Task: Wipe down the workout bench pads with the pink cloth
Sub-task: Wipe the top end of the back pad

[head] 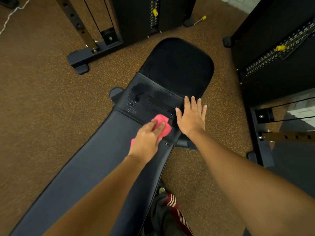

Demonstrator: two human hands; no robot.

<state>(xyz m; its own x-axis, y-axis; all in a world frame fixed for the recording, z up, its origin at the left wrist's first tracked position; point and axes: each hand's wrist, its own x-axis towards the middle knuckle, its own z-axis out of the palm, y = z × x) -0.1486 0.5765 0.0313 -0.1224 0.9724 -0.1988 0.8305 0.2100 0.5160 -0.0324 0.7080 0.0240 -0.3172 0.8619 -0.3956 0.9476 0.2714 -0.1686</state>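
Between weight machines [272, 65], left hand [146, 138] clutches pink cloth [162, 124] on bench [102, 159]; right hand [191, 116] flat.

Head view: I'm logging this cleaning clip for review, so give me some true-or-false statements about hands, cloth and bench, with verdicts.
The left hand holds the pink cloth. True.
The right hand grips a spray bottle. False: it is open, fingers spread, at the bench edge.
The cloth is folded and set aside. False: it is pressed on the textured middle section.
A yellow pin sits in the weight stack at right. True.
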